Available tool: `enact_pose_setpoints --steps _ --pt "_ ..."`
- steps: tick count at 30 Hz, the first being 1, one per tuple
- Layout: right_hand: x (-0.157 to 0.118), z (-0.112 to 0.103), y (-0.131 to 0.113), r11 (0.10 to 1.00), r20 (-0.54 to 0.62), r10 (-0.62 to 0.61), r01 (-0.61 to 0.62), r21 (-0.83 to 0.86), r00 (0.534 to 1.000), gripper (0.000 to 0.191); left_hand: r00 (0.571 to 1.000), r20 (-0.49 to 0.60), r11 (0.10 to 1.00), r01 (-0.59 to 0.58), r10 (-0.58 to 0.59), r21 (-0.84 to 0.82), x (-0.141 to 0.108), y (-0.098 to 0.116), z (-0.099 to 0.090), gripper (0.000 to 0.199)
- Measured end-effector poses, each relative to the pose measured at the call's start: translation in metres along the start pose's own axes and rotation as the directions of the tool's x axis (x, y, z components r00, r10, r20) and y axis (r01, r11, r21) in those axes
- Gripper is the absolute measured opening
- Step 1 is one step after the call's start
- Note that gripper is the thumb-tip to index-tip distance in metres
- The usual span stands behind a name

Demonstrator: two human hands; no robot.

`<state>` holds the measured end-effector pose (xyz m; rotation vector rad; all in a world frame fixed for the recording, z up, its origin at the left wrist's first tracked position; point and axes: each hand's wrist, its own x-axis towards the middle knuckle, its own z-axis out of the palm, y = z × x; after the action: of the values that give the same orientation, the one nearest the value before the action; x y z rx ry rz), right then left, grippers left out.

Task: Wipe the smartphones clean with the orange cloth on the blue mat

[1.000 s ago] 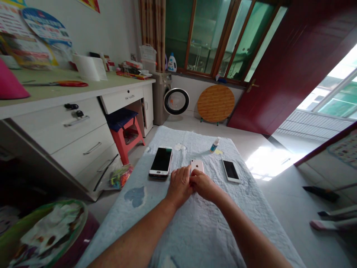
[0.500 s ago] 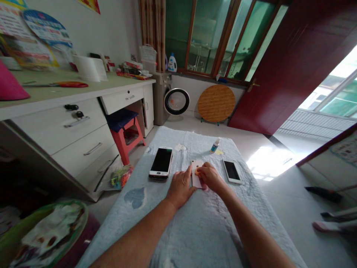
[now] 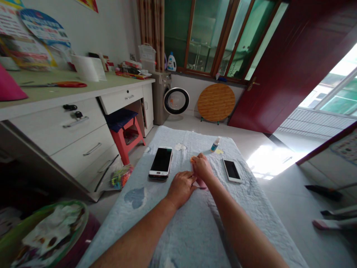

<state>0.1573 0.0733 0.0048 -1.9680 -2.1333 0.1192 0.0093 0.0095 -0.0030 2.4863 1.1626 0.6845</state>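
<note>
A pink phone lies back up on the cloth-covered table, mostly hidden under my hands. My left hand steadies it, fingers and thumb closed at its left and lower edges. Pinched in my right hand is a small orange piece, a cloth or sponge, pressed at the phone's upper left end. To the left, a white-framed phone with a dark screen rests on top of another dark flat thing. A smaller white phone sits on the right. Beyond my right hand stands a small spray bottle.
A light blue patterned cloth covers the table. At left are a white desk with drawers, a red stool and a waste bin. A washing machine with its door open and a round wooden board stand behind.
My right hand has slid the orange piece away from me and slightly left, to the phone's upper end. My left fingers have curled in closer to the phone.
</note>
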Motion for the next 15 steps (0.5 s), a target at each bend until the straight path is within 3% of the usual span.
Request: enact_pose_setpoints --steps 5,11,15 --pt "-0.005 -0.001 0.004 0.999 -0.005 -0.046 0.046 -0.02 0.999 0.023 1.0 -0.006 1.0 0.008 -0.008 0.006 -0.001 0.001 -0.001 0.029" --pt "-0.01 -0.005 0.03 0.998 -0.055 0.05 -0.051 -0.031 0.997 0.027 1.0 0.008 0.999 0.021 -0.022 0.038 -0.001 0.0 0.0 0.027" --pt "-0.011 -0.004 0.023 0.997 -0.046 0.068 -0.07 -0.035 0.997 0.027 1.0 0.012 1.0 -0.006 0.006 0.019 0.0 -0.002 0.0 0.027"
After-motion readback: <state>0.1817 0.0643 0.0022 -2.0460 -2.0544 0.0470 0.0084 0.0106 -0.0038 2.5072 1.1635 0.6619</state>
